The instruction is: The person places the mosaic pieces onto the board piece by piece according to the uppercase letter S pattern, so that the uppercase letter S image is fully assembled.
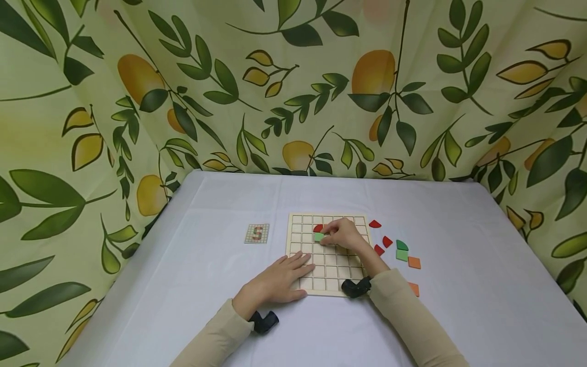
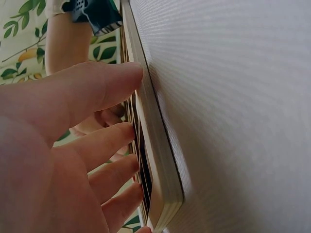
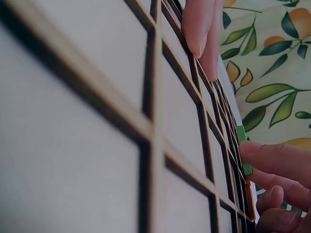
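Note:
A wooden grid board [image 1: 321,278] lies on the white-covered table. My right hand [image 1: 341,234] is over its upper part, pinching a light green square tile [image 1: 318,237] by its right side. That green tile [image 3: 244,150] stands a little proud of the grid in the right wrist view, a fingertip against it. Just beyond it on the board is a red quarter-round tile [image 1: 318,228]. My left hand [image 1: 279,278] lies with spread fingers on the board's near left part, its thumb by the front edge. In the left wrist view the left thumb [image 2: 112,82] touches the board's rim.
Left of the board lies a small pattern card [image 1: 257,233] with an S-like figure. To the right are several red quarter-round tiles [image 1: 387,241], a dark green one [image 1: 402,245], a light green square [image 1: 401,255] and orange squares [image 1: 414,262]. A leaf-patterned curtain [image 1: 293,102] hangs behind.

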`<state>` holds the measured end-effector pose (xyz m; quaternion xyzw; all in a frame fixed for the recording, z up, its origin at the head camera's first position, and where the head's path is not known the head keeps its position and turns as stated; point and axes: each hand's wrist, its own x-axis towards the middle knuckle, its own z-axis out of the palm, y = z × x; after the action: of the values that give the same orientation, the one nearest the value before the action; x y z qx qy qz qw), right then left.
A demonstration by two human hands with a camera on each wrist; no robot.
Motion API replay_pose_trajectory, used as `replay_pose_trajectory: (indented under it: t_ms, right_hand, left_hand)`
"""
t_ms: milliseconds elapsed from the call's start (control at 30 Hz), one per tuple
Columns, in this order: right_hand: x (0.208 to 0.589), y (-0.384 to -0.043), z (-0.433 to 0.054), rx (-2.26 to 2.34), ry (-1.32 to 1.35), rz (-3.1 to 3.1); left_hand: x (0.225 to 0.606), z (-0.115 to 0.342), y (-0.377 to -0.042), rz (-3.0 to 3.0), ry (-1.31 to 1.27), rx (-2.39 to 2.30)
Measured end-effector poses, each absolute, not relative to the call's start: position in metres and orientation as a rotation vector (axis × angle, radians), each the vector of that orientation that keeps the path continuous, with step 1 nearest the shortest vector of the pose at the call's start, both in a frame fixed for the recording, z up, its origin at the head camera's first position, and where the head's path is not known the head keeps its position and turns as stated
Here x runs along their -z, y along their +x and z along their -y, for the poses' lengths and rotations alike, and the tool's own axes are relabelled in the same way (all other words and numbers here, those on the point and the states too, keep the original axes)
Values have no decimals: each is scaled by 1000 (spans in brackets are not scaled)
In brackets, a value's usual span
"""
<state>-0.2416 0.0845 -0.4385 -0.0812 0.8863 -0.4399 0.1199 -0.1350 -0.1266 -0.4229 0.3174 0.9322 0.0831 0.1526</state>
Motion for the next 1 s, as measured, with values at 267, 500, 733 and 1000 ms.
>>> replay_pose_trajectory:
  t_ms: [267, 500, 733, 1000]
  right_hand:
    - [437, -241, -82, 1241, -224, -2623]
    - [437, -241, -80, 1190, -246, -2677]
    - [436, -241, -79, 1153, -255, -2712]
    - [437, -240, -79, 1169, -249, -2708]
  left_hand:
    - [423, 127, -135, -2675, 914, -241]
    - [424, 127, -135, -2680, 914, -225]
    - [423, 127, -134, -2682, 911, -224]
    - [423, 127, -134, -2683, 910, -227]
